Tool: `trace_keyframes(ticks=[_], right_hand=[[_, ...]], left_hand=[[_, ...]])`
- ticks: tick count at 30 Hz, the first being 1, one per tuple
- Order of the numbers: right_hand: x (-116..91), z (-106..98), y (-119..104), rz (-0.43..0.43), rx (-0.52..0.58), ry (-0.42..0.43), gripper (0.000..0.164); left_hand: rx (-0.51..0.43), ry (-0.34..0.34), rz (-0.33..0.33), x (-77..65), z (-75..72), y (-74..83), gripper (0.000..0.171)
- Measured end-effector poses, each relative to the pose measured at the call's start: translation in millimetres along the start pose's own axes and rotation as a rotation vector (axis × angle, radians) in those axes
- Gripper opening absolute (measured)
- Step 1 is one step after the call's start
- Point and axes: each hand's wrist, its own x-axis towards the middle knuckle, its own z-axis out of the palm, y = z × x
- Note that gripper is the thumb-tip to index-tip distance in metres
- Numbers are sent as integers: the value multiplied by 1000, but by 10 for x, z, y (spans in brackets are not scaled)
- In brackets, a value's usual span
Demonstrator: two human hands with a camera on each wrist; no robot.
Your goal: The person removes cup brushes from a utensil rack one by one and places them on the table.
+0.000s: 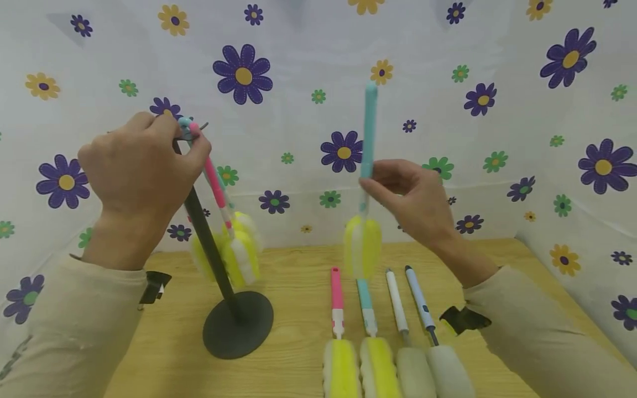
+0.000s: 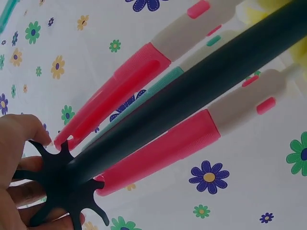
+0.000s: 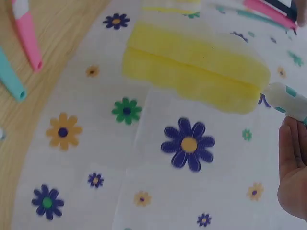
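At the left, a black rack stand (image 1: 201, 221) with a hooked top (image 2: 67, 177) bears two pink-handled sponge brushes (image 2: 115, 91) and a teal-handled one (image 2: 163, 81). My left hand (image 1: 141, 160) holds the hooked top, fingers curled about the hooks. To the right, my right hand (image 1: 415, 199) pinches another teal-handled sponge brush (image 1: 369, 132) by the lower handle. That brush is upright in the air, its yellow-and-white sponge (image 3: 196, 69) hanging down, apart from the stand.
On the wooden table (image 1: 293, 309) lie a pink-handled brush (image 1: 337, 293), a teal-handled brush (image 1: 365, 304), a white-handled brush (image 1: 396, 298) and a blue-handled brush (image 1: 420, 298), side by side. The stand's round base (image 1: 238, 326) rests left of them. A flowered cloth (image 1: 308, 50) hangs behind.
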Motion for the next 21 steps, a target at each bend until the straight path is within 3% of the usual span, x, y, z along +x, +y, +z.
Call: trace_keyframes(ticks=[7,12,16,21], right_hand=[[-226,-571,570,77,-257,98,27],[-477,-848,783,195,-397,76,31],[-687,-1046,982,346,-460,-18,38],[-992,-1247,1273,578,-415,-187,53]], left_hand=[[-4,39,-14,-22,42,45,43],[6,46,-11,-17,56,32,43],[2,38,-15,-13,51,11,44],[-73,46,-21,-42,45,8,42]])
